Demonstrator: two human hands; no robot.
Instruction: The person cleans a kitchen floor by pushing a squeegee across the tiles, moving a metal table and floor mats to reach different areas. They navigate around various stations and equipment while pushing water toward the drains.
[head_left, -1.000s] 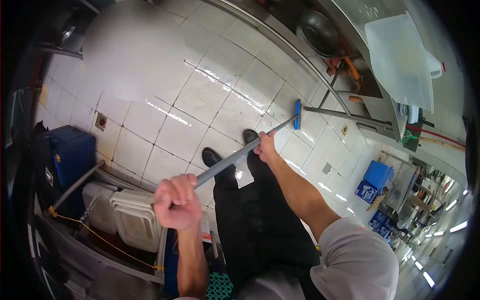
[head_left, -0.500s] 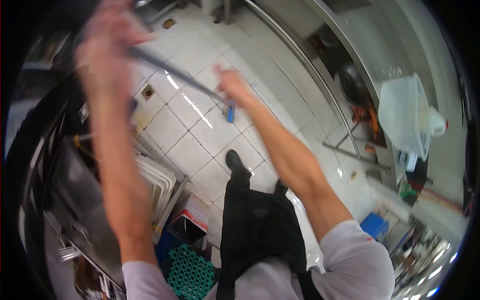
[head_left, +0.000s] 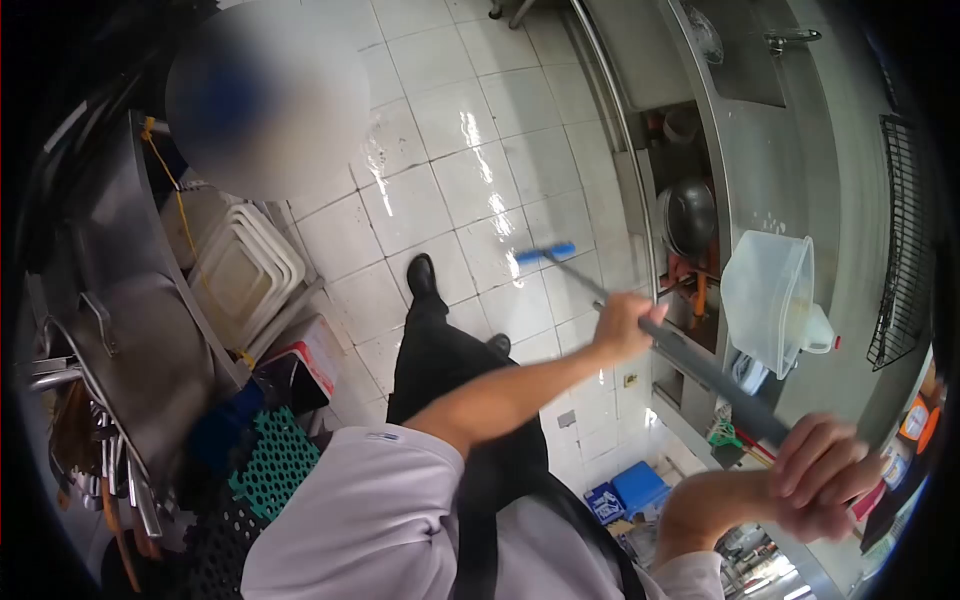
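A long dark grey pole point(head_left: 715, 385) runs diagonally, with a blue head point(head_left: 546, 252) at its far end against the wet white floor tiles. My left hand point(head_left: 630, 325) is wrapped round the pole partway along. At the pole's near end my right hand point(head_left: 825, 475) has its fingers curled round it, slightly blurred. Below the blue head's left side, my black shoe point(head_left: 422, 277) stands on the tiles.
On the right, a steel counter point(head_left: 750, 160) holds a translucent tub point(head_left: 765, 300) beside a white jug point(head_left: 818, 330). Pale trays point(head_left: 250, 265), a red-white box point(head_left: 317, 350) and a green mat point(head_left: 275, 460) are at left. A blurred round shape point(head_left: 270, 95) hides the upper left.
Both hands and the pole have swung from the upper left to the right. The blue head has moved right, and the view has shifted. My right hand, apart from the pole before, now holds its end.
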